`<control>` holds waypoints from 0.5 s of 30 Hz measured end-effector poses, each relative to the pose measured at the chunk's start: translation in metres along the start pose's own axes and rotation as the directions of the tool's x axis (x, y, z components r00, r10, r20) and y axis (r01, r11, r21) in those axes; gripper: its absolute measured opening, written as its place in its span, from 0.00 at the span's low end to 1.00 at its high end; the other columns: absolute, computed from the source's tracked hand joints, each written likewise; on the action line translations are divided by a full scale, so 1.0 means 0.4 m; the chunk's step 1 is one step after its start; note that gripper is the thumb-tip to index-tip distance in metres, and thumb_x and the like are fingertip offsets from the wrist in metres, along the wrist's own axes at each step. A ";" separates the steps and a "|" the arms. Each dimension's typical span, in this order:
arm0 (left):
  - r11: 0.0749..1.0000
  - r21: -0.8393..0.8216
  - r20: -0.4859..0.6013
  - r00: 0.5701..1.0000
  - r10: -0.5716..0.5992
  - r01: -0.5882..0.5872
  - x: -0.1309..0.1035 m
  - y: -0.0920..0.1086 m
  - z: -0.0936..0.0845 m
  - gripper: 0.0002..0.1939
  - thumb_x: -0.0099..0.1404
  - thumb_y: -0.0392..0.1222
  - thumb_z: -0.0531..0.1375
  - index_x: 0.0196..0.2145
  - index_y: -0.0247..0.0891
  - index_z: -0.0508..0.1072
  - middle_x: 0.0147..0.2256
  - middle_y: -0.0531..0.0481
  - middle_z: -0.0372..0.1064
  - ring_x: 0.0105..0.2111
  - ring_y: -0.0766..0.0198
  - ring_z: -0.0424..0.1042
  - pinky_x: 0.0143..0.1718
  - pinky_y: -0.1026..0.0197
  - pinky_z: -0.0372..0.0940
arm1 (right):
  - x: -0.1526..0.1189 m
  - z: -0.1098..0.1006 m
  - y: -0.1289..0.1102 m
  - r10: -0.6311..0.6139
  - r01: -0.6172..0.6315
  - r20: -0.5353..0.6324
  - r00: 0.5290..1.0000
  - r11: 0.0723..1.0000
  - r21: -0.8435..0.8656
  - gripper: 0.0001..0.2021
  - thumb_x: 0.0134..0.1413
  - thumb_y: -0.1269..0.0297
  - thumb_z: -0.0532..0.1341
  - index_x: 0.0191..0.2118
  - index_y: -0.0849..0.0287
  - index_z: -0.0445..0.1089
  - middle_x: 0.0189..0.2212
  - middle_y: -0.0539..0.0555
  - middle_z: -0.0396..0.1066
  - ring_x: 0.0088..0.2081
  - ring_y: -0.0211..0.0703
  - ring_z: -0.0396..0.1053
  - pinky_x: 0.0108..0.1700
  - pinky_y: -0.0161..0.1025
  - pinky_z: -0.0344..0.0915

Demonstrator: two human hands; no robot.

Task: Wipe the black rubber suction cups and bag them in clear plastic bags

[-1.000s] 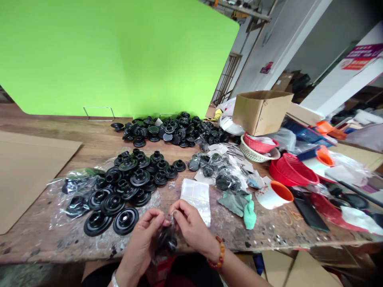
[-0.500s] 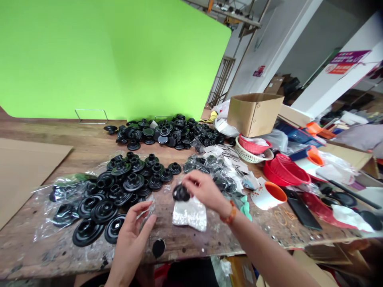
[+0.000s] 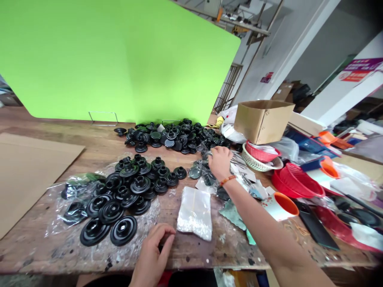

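Note:
My left hand [image 3: 157, 251] rests near the table's front edge, fingers loosely curled and thumb apart, with nothing visible in it. Beside it lies a stack of clear plastic bags [image 3: 194, 209]. My right hand [image 3: 220, 162] reaches over the pile of clear-bagged dark round pieces [image 3: 206, 172]; its fingertips point away and are partly hidden, so any grip does not show. Left of the bag stack is a heap of black round stepped bases [image 3: 140, 183], each with a raised hub. Two of them, including a ringed base [image 3: 123, 230], lie at the front of the heap.
A larger heap of black round parts [image 3: 170, 137] stands before the green board [image 3: 125, 59]. Right are a cardboard box [image 3: 263, 121], a white basket [image 3: 257, 162], red baskets [image 3: 296, 181], an orange-lined cup [image 3: 279, 206] and a black phone [image 3: 317, 225]. Flat cardboard [image 3: 36, 159] lies left.
My right hand has moved from above the bag stack, where it held a dark piece, away to the bagged pile. My left hand has shifted right and nearer the table edge. The view has shifted slightly.

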State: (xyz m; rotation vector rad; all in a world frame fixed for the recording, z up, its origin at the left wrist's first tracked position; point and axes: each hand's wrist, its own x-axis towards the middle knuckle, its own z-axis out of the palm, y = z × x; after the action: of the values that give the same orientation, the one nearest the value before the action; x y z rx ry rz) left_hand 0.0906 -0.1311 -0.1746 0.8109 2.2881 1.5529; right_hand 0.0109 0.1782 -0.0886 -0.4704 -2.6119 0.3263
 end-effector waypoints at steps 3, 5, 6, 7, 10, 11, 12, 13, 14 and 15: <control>0.999 0.033 -0.023 1.000 0.008 -0.008 -0.002 -0.011 0.005 0.07 0.67 0.41 0.54 0.36 0.41 0.71 0.36 0.47 0.71 0.39 0.56 0.71 0.42 0.56 0.65 | -0.036 0.063 -0.077 -0.296 0.280 0.187 0.937 0.954 0.108 0.20 0.51 0.76 0.54 0.50 0.62 0.70 0.54 0.64 0.63 0.55 0.53 0.55 0.57 0.50 0.49; 0.998 0.047 -0.038 0.999 0.038 -0.036 -0.005 -0.020 0.009 0.07 0.67 0.40 0.54 0.35 0.41 0.71 0.36 0.46 0.71 0.40 0.56 0.71 0.43 0.55 0.66 | -0.053 0.117 -0.122 -0.399 0.360 0.286 0.871 0.915 0.182 0.27 0.44 0.78 0.57 0.54 0.58 0.68 0.55 0.60 0.62 0.55 0.50 0.56 0.56 0.46 0.52; 0.997 0.055 -0.062 0.997 0.054 -0.051 -0.007 -0.025 0.011 0.07 0.67 0.40 0.54 0.35 0.41 0.71 0.38 0.46 0.71 0.42 0.56 0.70 0.45 0.54 0.65 | -0.060 0.143 -0.139 -0.423 0.372 0.320 0.848 0.904 0.208 0.30 0.41 0.79 0.58 0.55 0.57 0.67 0.56 0.59 0.61 0.55 0.50 0.56 0.56 0.46 0.53; 0.996 0.065 -0.104 0.992 0.068 -0.061 -0.008 -0.032 0.013 0.07 0.67 0.40 0.54 0.36 0.41 0.72 0.40 0.45 0.70 0.44 0.55 0.70 0.47 0.53 0.65 | -0.065 0.165 -0.154 -0.430 0.370 0.344 0.835 0.901 0.226 0.32 0.40 0.79 0.58 0.55 0.57 0.67 0.55 0.59 0.62 0.55 0.51 0.56 0.55 0.47 0.54; 0.993 0.091 -0.289 0.953 0.095 -0.072 -0.014 -0.053 0.017 0.07 0.66 0.40 0.55 0.40 0.41 0.71 0.47 0.41 0.65 0.49 0.53 0.67 0.51 0.49 0.63 | -0.082 0.203 -0.185 -0.401 0.325 0.376 0.836 0.912 0.251 0.26 0.41 0.79 0.57 0.49 0.57 0.70 0.47 0.59 0.67 0.51 0.54 0.58 0.51 0.50 0.57; 0.993 0.096 -0.341 0.935 0.103 -0.075 -0.015 -0.059 0.018 0.08 0.66 0.40 0.55 0.41 0.40 0.71 0.48 0.41 0.64 0.50 0.52 0.66 0.51 0.47 0.63 | -0.092 0.205 -0.194 -0.390 0.310 0.378 0.840 0.916 0.257 0.23 0.41 0.79 0.56 0.46 0.57 0.72 0.44 0.59 0.68 0.49 0.54 0.58 0.49 0.50 0.58; 0.992 0.101 -0.373 0.921 0.112 -0.080 -0.017 -0.062 0.019 0.08 0.66 0.40 0.55 0.42 0.40 0.70 0.49 0.40 0.63 0.50 0.52 0.66 0.51 0.47 0.63 | -0.105 0.203 -0.204 -0.383 0.299 0.377 0.843 0.917 0.263 0.20 0.41 0.79 0.56 0.42 0.58 0.72 0.41 0.59 0.69 0.48 0.53 0.58 0.48 0.49 0.58; 0.991 0.107 -0.389 0.913 0.120 -0.085 -0.017 -0.064 0.020 0.09 0.65 0.40 0.55 0.43 0.40 0.70 0.49 0.40 0.63 0.50 0.51 0.66 0.51 0.46 0.64 | -0.123 0.198 -0.215 -0.383 0.294 0.376 0.844 0.916 0.273 0.19 0.41 0.79 0.56 0.40 0.58 0.72 0.39 0.58 0.69 0.47 0.53 0.58 0.47 0.48 0.59; 0.990 0.112 -0.392 0.912 0.124 -0.087 -0.018 -0.064 0.021 0.08 0.65 0.40 0.55 0.42 0.40 0.70 0.48 0.40 0.64 0.49 0.51 0.67 0.50 0.47 0.64 | -0.144 0.191 -0.227 -0.389 0.295 0.375 0.841 0.912 0.284 0.18 0.39 0.80 0.56 0.38 0.59 0.72 0.38 0.57 0.69 0.47 0.52 0.59 0.47 0.47 0.59; 0.989 0.115 -0.387 0.914 0.126 -0.088 -0.017 -0.061 0.022 0.08 0.65 0.40 0.56 0.42 0.40 0.70 0.46 0.41 0.64 0.48 0.52 0.67 0.49 0.47 0.65 | -0.169 0.181 -0.241 -0.399 0.301 0.377 0.836 0.907 0.293 0.18 0.38 0.80 0.57 0.37 0.59 0.71 0.37 0.57 0.69 0.47 0.51 0.59 0.47 0.46 0.60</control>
State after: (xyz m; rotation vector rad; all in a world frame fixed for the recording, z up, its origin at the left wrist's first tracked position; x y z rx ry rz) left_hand 0.0934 -0.1350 -0.2011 0.7085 2.6560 1.8065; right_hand 0.0063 0.0537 -0.1489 0.1941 -2.9591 0.6506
